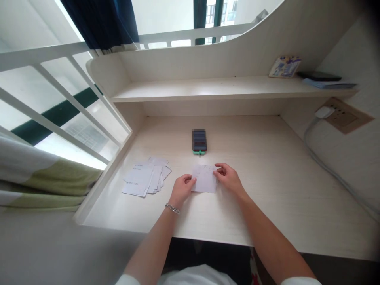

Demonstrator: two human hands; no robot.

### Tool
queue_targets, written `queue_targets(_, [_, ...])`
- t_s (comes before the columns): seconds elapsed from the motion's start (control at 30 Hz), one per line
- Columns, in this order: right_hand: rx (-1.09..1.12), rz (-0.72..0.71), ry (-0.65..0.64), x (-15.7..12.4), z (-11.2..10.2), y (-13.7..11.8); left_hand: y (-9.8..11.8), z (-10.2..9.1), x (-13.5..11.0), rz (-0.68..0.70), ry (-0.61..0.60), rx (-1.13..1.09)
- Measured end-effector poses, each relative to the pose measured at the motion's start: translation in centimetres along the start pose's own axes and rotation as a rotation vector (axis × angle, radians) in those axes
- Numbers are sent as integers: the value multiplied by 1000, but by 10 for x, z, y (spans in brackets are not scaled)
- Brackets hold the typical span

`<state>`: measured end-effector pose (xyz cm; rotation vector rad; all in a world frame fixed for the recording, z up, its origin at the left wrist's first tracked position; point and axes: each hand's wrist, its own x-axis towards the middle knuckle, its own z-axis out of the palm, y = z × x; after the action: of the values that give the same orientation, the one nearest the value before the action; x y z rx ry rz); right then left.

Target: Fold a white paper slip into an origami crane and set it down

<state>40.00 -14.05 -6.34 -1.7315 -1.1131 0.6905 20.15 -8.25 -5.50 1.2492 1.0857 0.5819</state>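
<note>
Where the sheet is: while both hands hold it, the sheet (204, 182) is in front of the person, over the desk (282, 178); whether it touches the wood, I cannot tell.
Left hand: the left hand (181, 189) pinches the sheet's left edge, thumb on top, the other fingers curled.
Right hand: the right hand (229, 179) pinches the right edge near its upper corner between thumb and fingers.
Bracelet: a silver chain bracelet (172, 208) on the left wrist.
Papers: loose, overlapping papers (139, 179) to the left of the left hand, well apart from the sheet; some bear printed lines too small to read.
Device: a dark device (199, 139) with a green lower end, just beyond the sheet, its face blurred.
Shelf: above the desk's back, the shelf (190, 89) bears a colourful packet (285, 66) at right.
Socket: on the right wall, the socket (350, 118) holds a white plug (324, 112).
</note>
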Motion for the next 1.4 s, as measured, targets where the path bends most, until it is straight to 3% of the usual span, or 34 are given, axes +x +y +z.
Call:
queue_targets(0.1, [-145,-51,27,6,-4,0,5,-20,2,27,1,227])
queue_targets(0.2, [-278,-80,24,12,-4,0,10,-40,6,142,85,489])
queue_targets(0.3, [-356,-106,47,16,-3,0,16,-49,14,206,98,654])
queue_targets(0.5, [-337,-121,128,18,-11,4,24,-32,38,339,84,731])
queue_targets(0.63, [-205,-34,175,9,-16,7,24,-25,44,401,111,696])
queue_targets(0.87, [-195,-48,100,-1,-14,3,19,-32,32,421,71,646])
queue_targets(1.2, [-366,-164,6,-5,-18,-3,16,-23,28,524,21,669])
queue_targets(1.4, [-430,-170,-22,-3,-16,-1,18,-17,38,601,-6,755])
